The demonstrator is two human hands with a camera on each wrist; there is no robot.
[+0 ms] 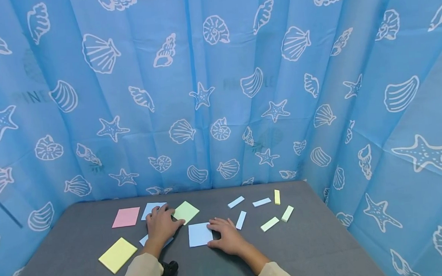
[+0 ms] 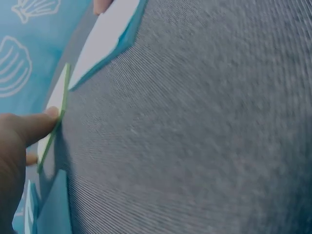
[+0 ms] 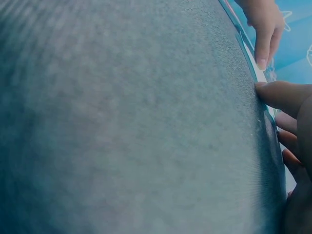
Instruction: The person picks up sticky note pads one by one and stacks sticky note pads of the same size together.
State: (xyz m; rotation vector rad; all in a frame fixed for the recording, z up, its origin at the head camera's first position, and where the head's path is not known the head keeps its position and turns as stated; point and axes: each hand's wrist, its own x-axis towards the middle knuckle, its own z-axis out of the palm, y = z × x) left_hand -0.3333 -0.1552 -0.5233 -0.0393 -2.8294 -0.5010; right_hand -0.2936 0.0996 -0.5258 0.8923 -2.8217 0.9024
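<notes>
My left hand [image 1: 160, 225] is at a square green sticky note pad [image 1: 187, 211], pinching its left side between thumb and finger. In the left wrist view the thumb [image 2: 41, 126] lies against the edge of that pad. Blue sticky note pads lie partly hidden behind [image 1: 148, 208] and under the left hand's wrist. My right hand [image 1: 228, 237] holds the right side of another square blue sticky note pad [image 1: 199, 234], thumb at the near corner and fingers at the far one. The right wrist view shows the thumb [image 3: 282, 95] on the pad's edge.
A pink pad [image 1: 126, 217] and a yellow pad [image 1: 118, 255] lie at the left of the grey table [image 1: 317, 249]. Several narrow strip pads in blue [image 1: 241, 220], green [image 1: 269, 224] and yellow [image 1: 277, 197] are scattered on the right. A blue shell-patterned curtain [image 1: 218, 92] stands behind.
</notes>
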